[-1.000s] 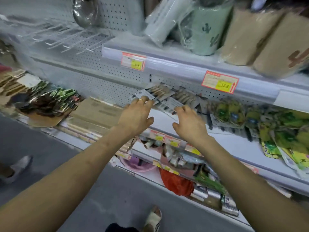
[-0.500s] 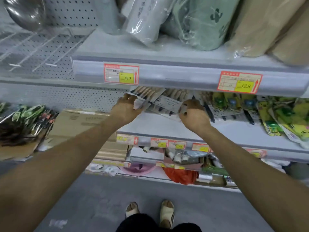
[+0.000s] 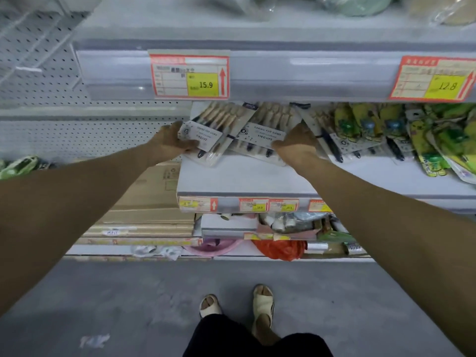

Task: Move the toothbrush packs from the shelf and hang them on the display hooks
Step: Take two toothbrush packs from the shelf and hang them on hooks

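Reaching further in, left hand grips toothbrush pack; right hand seemingly grips second pack.

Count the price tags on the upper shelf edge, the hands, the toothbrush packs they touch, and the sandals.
Price tags: 2
Hands: 2
Toothbrush packs under those hands: 2
Sandals: 2
Total: 8

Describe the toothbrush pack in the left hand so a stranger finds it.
Start at the 15.9 price tag. On the white shelf below it, take the leftmost pack, tilted, which the left hand grips; the right hand holds its neighbour.
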Available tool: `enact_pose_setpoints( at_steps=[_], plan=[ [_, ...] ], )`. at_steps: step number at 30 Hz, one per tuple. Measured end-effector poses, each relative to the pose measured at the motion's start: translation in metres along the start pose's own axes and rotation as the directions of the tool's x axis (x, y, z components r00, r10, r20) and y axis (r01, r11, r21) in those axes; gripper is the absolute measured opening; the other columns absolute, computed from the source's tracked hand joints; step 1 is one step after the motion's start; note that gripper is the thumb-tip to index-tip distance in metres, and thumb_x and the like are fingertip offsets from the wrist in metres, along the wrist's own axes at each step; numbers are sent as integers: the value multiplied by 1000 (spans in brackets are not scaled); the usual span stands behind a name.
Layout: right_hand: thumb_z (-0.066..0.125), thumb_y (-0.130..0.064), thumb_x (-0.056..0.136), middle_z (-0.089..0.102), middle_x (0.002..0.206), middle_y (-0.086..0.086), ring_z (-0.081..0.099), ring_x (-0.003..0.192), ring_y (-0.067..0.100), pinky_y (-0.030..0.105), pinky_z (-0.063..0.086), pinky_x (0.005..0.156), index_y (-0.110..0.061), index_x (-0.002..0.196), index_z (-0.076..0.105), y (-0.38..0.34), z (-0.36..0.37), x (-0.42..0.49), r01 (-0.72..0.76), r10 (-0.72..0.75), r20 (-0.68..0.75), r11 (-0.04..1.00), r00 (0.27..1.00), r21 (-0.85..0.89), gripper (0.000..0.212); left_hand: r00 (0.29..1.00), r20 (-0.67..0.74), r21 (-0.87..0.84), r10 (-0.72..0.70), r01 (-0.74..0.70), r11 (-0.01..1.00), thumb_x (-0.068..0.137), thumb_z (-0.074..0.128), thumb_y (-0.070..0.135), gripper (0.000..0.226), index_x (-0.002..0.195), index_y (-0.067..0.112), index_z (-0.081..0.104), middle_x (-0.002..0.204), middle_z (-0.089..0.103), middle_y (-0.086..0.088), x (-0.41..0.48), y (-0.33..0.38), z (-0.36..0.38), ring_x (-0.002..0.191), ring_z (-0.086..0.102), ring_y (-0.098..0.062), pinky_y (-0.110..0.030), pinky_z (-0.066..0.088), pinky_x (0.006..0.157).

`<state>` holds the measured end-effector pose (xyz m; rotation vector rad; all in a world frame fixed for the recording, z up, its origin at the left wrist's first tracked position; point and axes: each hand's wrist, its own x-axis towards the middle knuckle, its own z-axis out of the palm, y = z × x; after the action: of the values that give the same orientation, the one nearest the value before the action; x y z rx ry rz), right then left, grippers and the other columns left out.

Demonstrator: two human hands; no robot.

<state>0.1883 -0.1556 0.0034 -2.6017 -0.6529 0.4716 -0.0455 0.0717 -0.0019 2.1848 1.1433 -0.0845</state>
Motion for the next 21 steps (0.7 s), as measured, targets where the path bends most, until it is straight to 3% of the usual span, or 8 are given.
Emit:
enact_pose_setpoints(
  at_steps=[4,7,9,12,15,18,20,21],
  plan=[
    [77,-35,87,44,151,21,39,144,39,47,35,119,1,148,38,-19,1,10,-80,80,-3,991,997,-103,81,996,69,-77,54,-49,996,88,83,43,74,150,28,44,126,69,2,6,0,-8,110,67,-24,-37,54,93],
    [77,-30,87,41,151,22,39,143,39,47,42,115,2,149,33,-24,1,15,-144,145,5,985,989,-98,82,999,47,-86,14,-10,996,88,84,37,73,147,30,43,116,65,5,9,3,-11,102,63,-22,-35,46,89],
    [78,-26,87,42,149,22,41,141,38,45,46,113,2,149,32,-26,0,15,-168,168,1,983,986,-75,83,994,106,-197,12,10,980,87,87,28,71,143,26,44,118,70,1,13,1,-10,103,69,-20,-31,54,83],
    [82,-26,86,47,146,20,46,137,33,33,49,104,4,151,32,-24,-2,15,-188,188,-5,982,982,21,88,990,137,-289,36,6,957,88,84,16,49,125,22,53,112,72,-1,13,-1,-9,104,71,-21,-15,56,65],
    [91,-24,79,47,152,14,50,137,28,29,50,98,-2,162,18,-18,-4,13,-172,177,2,957,984,235,112,987,159,-336,25,30,941,85,87,23,75,145,18,43,124,66,-4,11,-5,-9,107,72,-24,-24,57,76],
    [93,-14,77,65,125,14,68,99,24,36,60,80,-2,157,26,-16,-6,5,-167,176,22,880,984,444,105,985,173,-397,-7,76,915,82,90,29,83,147,16,41,130,65,-3,9,-13,-7,110,70,-24,-31,56,86],
    [90,-10,80,73,93,11,63,65,18,31,56,58,1,144,42,-15,-5,0,-202,173,105,845,979,495,80,988,154,-463,-34,102,881,83,89,29,72,139,12,49,123,69,-4,3,-19,-9,104,71,-21,-27,55,79],
    [88,-7,82,74,90,12,60,60,17,27,50,52,2,136,50,-11,-6,0,-209,163,133,824,978,527,66,989,141,-497,-48,113,861,83,89,29,67,136,10,52,120,71,-5,2,-19,-8,99,72,-20,-27,55,76]
  ],
)
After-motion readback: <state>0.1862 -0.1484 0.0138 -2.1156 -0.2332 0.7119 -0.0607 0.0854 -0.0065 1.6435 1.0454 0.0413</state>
